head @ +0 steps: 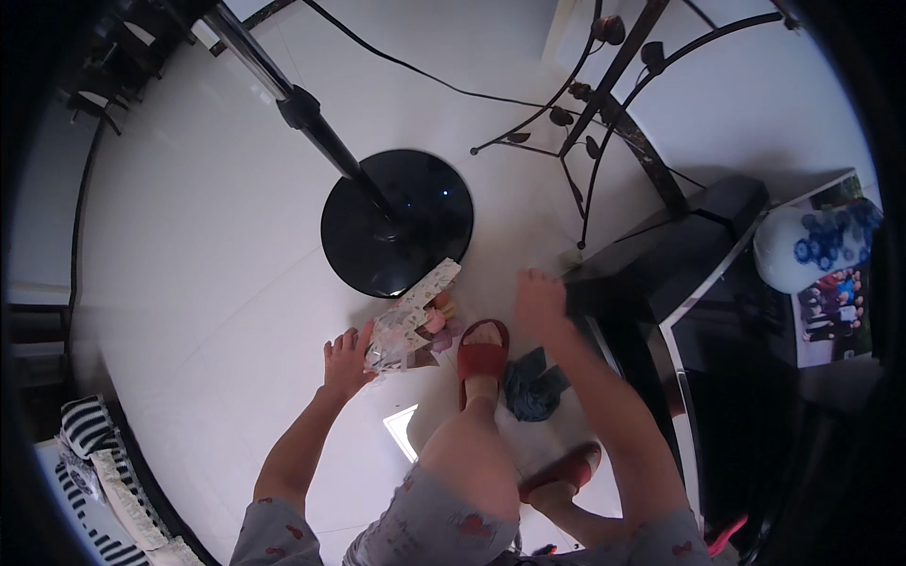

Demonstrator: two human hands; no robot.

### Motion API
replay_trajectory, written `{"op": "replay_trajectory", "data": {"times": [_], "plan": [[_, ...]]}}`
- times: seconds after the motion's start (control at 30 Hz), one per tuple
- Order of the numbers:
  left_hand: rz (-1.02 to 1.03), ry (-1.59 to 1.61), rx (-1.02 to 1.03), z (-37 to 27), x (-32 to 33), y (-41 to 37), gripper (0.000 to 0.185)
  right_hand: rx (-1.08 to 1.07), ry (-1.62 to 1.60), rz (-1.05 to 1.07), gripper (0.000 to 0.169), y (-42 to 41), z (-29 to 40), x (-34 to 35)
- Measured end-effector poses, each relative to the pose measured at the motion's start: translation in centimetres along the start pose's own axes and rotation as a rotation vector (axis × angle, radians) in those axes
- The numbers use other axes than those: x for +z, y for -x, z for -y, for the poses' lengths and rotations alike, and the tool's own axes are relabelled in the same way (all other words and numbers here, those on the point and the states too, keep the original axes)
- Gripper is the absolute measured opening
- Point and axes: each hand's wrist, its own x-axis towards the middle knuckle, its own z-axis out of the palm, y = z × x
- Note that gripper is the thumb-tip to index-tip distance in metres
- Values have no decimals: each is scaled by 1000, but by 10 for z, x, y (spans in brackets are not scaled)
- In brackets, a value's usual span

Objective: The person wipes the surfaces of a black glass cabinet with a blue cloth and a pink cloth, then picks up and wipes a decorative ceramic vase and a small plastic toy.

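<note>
My left hand [348, 362] grips the lower left end of a floral-patterned package [405, 324] with clear plastic at its near end. Pink and purple artificial flowers [437, 322] show along the package's right side. The far end of the package overlaps the rim of a round black stand base [382, 219] in this view. My right hand [539, 301] is beside the front corner of a black cabinet [623, 283], back upward and slightly blurred. Its fingertips are hidden, so I cannot see whether it holds anything. A small pale object [570, 258] lies just beyond it, by the cabinet.
A dark crumpled plastic bag [532, 388] lies on the tiles between my red slippers [483, 359]. A metal pole [318, 134] rises from the base. Ahead stands a wrought-iron rack [566, 152], with a black cable [439, 88] behind. A white-and-blue vase [796, 247] stands on the cabinet.
</note>
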Motion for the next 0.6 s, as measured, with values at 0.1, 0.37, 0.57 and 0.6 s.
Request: {"op": "replay_trajectory", "data": {"times": [0.1,0.37,0.57,0.6], "plan": [[-12,-4,-20,3,5,2,125,191,239,261,42,-65,-14,5],[-98,230,-21,15,17,-5,129,547,325,617,60,-109,-60,67],[-131,300,0,19,20,-9,97,337,434,591,41,-95,-54,58],[-147,309,-25,21,22,1,92,257,447,511,37,-87,-40,48]]}}
